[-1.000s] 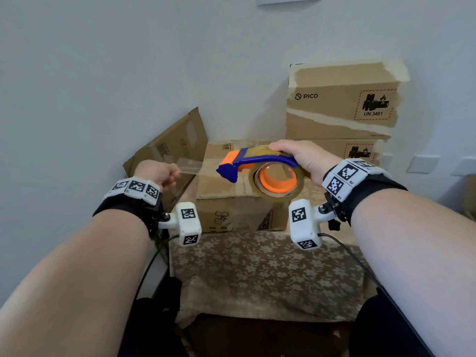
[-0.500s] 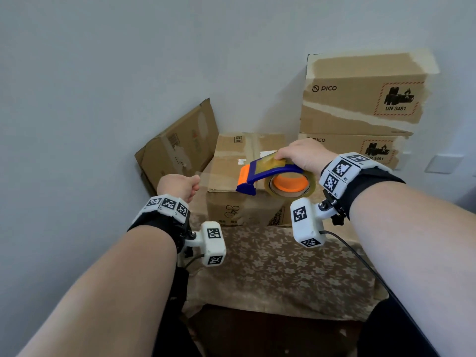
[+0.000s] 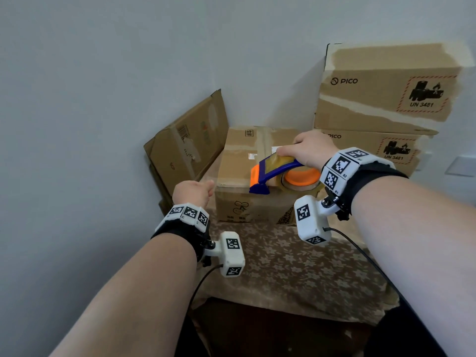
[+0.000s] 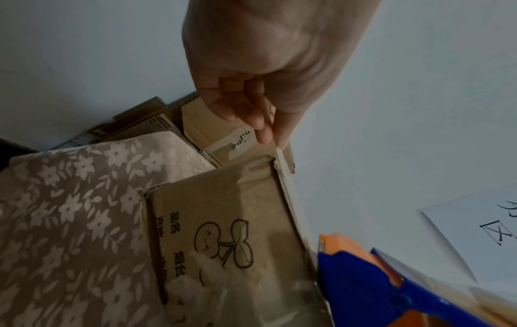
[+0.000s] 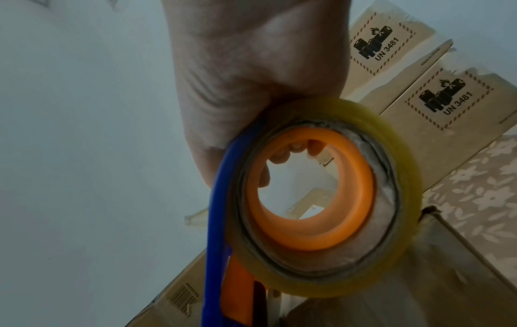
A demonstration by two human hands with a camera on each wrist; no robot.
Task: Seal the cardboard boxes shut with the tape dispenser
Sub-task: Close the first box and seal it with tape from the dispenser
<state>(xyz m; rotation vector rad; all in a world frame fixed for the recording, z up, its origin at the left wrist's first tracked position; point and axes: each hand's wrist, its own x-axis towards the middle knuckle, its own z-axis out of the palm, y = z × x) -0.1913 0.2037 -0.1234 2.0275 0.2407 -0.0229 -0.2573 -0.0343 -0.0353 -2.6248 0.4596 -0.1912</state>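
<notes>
Fingers (image 5: 279,154) of right hand (image 3: 309,148) curled through tape dispenser (image 3: 280,173), held over cardboard box (image 3: 247,176) at 12 o'clock on counter (image 3: 296,266). Left hand (image 3: 192,190) at box's 9 o'clock edge, pinching something; tape strip hard to make out.

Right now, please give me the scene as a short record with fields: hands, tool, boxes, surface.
right hand: right hand grips the tape dispenser above the small box
left hand: left hand at the front left corner of the small box, fingers curled; any tape in its pinch cannot be told
tool: blue and orange, tape roll mounted
target: small box, flaps closed
other boxes: two PICO boxes stacked at right; flattened cardboard leans on the wall
surface: floral cloth
</notes>
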